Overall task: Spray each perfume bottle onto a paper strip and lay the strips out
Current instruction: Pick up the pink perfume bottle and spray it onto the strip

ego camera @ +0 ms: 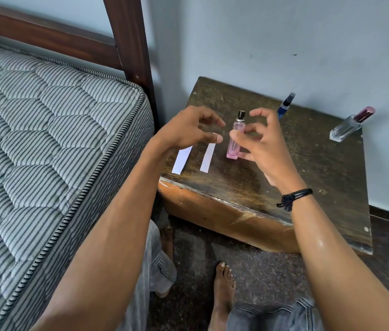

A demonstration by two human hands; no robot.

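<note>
Right hand gripping the pink perfume bottle: thumb across the near face of the glass, lower fingers behind it, index finger raised and curved beside the black cap. Bottle upright with a slight tilt, over the middle of the wooden table; base at or just above the tabletop, contact not determinable. Left hand just left of the bottle and apart from it, fingers loosely curved and spread wide, holding nothing. Left paper strip and right paper strip, both white, flat on the near left part of the tabletop, side by side, roughly parallel, not touching; far ends running under the left hand. Blue spray bottle with clear cap at the far edge of the table against the wall, lower part hidden behind the right hand. Clear bottle with dark red cap at the far right corner, well apart from the others. Black cord band around the right wrist. Striped quilted mattress and dark bed post left of the table. Bare feet on the floor near the table's near edge.
</note>
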